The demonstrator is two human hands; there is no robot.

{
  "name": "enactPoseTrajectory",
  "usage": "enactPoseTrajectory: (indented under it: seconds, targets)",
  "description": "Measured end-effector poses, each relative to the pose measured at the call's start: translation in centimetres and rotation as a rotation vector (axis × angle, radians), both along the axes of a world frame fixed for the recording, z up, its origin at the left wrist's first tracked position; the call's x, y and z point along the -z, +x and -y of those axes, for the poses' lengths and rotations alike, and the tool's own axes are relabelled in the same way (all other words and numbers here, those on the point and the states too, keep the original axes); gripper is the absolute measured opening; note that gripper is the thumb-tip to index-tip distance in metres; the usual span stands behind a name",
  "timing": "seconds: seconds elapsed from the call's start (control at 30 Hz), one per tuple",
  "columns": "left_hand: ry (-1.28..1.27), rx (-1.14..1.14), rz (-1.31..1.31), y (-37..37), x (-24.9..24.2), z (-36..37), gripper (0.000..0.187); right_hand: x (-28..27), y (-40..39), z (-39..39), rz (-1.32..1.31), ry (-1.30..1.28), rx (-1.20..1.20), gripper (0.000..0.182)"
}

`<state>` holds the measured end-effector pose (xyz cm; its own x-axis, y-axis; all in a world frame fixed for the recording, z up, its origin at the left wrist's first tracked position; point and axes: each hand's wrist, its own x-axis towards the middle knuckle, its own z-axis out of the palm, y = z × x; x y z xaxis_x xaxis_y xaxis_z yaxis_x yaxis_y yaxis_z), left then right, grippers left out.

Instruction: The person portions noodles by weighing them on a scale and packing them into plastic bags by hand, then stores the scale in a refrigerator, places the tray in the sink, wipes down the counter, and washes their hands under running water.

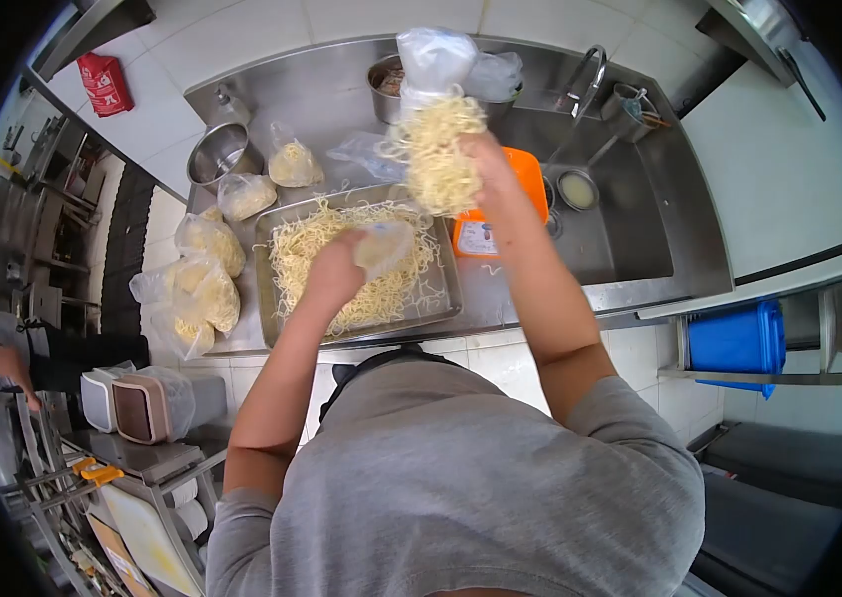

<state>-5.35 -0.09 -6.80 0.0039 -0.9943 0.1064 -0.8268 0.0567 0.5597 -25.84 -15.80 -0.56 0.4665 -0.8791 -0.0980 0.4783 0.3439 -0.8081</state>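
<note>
A large clump of pale noodles (438,149) is gripped in my right hand (489,164), raised above the counter beside an orange tray (526,169) with a white labelled panel on its near side. My left hand (336,267) is closed on a clear plastic bag (385,249). It hangs over the metal tray (353,338), which has loose noodles (312,239) spread across it. Strands dangle from the clump, which partly covers the orange tray in this view.
Bags of noodles (207,289) line the counter's left side, near a steel pot (224,154). Behind stand a roll of plastic bags (436,60) and another pot (383,95). At right are the sink (620,239), faucet (595,70) and a small bowl (577,189). A person (3,348) stands far left.
</note>
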Motion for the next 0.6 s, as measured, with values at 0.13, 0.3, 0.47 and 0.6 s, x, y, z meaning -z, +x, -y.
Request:
enactPoseTrajectory:
  seconds: [0.13,0.3,0.47,0.6]
  targets:
    - [0.719,0.020,-0.606,-1.8,0.5,2.0,0.040,2.8,6.8,-3.9,-0.138,-0.282,0.262,0.043]
    - [0.658,-0.168,-1.216,3.2,8.8,1.9,0.027,14.0,9.4,-7.9,-0.655,-0.862,0.338,0.059]
    - [0.646,-0.171,-0.946,3.9,10.2,-0.8,0.024,14.0,7.7,-9.5,-0.750,-0.599,-0.235,0.054]
    - [0.251,-0.103,-0.683,2.1,4.4,0.7,0.029,11.5,7.8,-8.1,-0.881,-0.916,-0.281,0.037]
